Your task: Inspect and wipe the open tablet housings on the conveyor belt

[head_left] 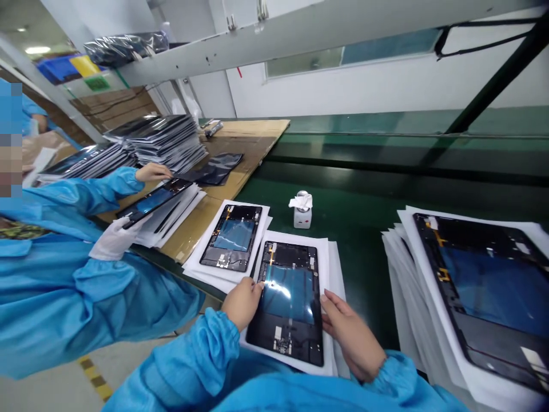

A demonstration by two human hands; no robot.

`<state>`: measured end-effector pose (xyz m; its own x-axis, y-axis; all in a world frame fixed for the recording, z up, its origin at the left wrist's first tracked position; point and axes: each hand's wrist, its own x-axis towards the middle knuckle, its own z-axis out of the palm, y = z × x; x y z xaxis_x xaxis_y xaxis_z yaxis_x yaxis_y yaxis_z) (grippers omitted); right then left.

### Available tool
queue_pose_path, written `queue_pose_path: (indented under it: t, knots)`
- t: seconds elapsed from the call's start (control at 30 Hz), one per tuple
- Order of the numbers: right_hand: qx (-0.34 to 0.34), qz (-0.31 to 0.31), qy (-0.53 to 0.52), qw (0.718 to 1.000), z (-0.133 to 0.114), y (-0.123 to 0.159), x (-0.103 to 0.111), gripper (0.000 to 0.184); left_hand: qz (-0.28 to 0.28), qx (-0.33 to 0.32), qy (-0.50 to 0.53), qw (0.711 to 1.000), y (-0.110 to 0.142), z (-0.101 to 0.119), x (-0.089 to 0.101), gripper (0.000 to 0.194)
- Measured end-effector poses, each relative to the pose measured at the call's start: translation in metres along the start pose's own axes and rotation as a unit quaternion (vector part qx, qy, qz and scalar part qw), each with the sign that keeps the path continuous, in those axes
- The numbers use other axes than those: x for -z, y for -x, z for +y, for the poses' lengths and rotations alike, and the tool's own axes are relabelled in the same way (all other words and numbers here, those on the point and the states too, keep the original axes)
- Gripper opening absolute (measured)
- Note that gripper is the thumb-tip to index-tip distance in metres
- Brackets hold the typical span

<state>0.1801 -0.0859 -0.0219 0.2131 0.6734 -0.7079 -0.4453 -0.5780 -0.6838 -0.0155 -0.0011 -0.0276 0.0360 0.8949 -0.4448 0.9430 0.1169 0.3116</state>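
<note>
An opened tablet [295,337], with its blue battery area, circuit parts and orange ribbon cable exposed, lies on white sheets [337,269] in front of me. My left hand [242,303] grips its left edge, thumb on top of the rim. On the opposite side my right hand [351,335] holds the right edge, fingers partly hidden beneath. A second opened tablet [234,243] rests on white sheets just to the left. At the far right, a third opened tablet [497,274] tops a stack of white sheets [407,297].
A small white dispenser bottle [302,217] with tissue on top stands behind the tablets. On the left, a co-worker's gloved hand [114,240] and bare hand [153,171] hold another tablet [158,197]. Bagged stacks [167,143] sit on cardboard [274,131]. A shelf beam [300,34] crosses overhead.
</note>
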Motion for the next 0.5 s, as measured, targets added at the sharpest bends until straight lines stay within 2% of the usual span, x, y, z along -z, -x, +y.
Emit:
queue_pose_path:
  t: [0.13, 0.27, 0.37, 0.5]
  knots:
    - [-0.006, -0.022, -0.011, 1.000, -0.003, 0.002, 0.000, 0.062, -0.015, -0.004, -0.029, 0.999, -0.004, -0.004, -0.003, 0.032]
    - [-0.024, -0.022, -0.027, 0.999, -0.007, 0.006, -0.001, 0.060, 0.016, -0.025, -0.084, 0.996, 0.004, 0.002, 0.000, 0.031]
    - [-0.036, -0.015, -0.046, 0.998, -0.009, 0.006, 0.001, 0.058, 0.044, -0.047, -0.106, 0.992, 0.017, 0.014, 0.010, 0.030]
    - [-0.056, -0.003, -0.077, 0.995, -0.005, -0.002, 0.005, 0.052, 0.051, -0.025, -0.006, 0.998, 0.027, 0.027, 0.029, 0.031]
